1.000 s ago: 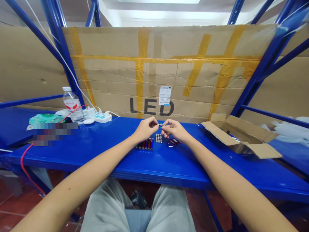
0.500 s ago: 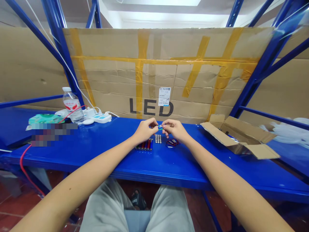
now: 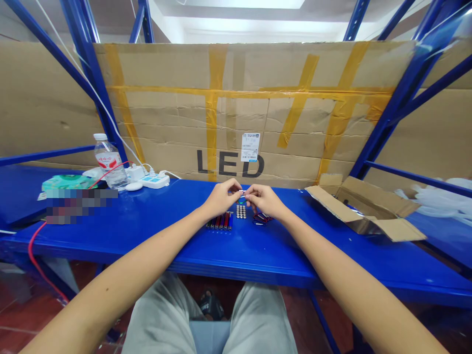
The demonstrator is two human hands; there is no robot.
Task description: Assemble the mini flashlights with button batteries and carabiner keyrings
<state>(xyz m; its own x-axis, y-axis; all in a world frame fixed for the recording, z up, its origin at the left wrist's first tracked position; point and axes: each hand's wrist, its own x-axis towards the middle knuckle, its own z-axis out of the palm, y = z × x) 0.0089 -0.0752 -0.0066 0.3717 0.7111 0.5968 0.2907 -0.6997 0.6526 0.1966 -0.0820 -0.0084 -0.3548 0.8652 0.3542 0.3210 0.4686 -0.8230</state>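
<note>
My left hand (image 3: 223, 198) and my right hand (image 3: 264, 200) meet over the table, fingertips pinched close together. Between them is a small green-blue loop, which looks like a carabiner (image 3: 241, 200); my fingers cover much of it. Just below it, small round silver pieces resembling button cells (image 3: 241, 212) stand in neat rows. Beside my left wrist lies a row of small dark, red and blue metal tubes (image 3: 221, 222), partly hidden by that hand. Red and blue carabiners (image 3: 262, 218) lie in a loose pile under my right hand.
On the blue table (image 3: 236, 253), an open cardboard box (image 3: 368, 206) stands to the right. At left are a water bottle (image 3: 109, 162), a green packet (image 3: 66, 182) and a white power strip (image 3: 155, 181) with cables. A large cardboard panel (image 3: 177, 123) closes the back.
My right hand has moved slightly left, closer to my left hand. The loop between my fingers has turned and now hangs a little lower. The view has shifted slightly.
</note>
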